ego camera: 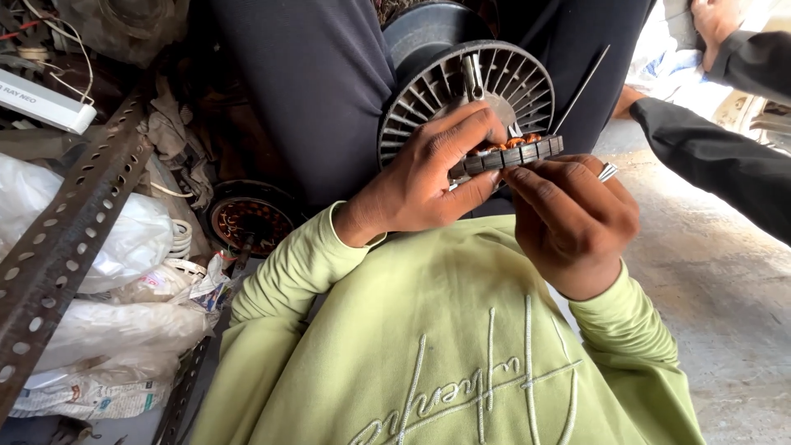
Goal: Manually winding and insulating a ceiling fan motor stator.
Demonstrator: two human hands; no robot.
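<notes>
Clearly both hands are busy on one part: the left hand [428, 177] clamps a dark, ring-shaped stator [509, 153] between thumb below and fingers above, so its grip is closed on the part, while the right hand [573, 218] pinches the near edge from the other side, fingers curled narrow against the laminated rim. The stator sits in the air above the person's lap, just in front of a round finned motor housing [465, 95] that rests between the knees, with a thin metal rod [581, 89] slanting up beside it.

As a judgement, the main risk is to the copper windings [511, 142]: fingertips press close to them, and a slip or a hard squeeze could scrape the wire coating or bend a coil out of its slot. With no support underneath, a loosened hold could also drop the part onto the concrete floor [725, 272].

The stator looks like a stack of thin dark steel plates with evenly spaced slots, orange-brown wire showing along the top; its far side is hidden behind the fingers. Another person's dark sleeve [717, 161] reaches in at the right
</notes>
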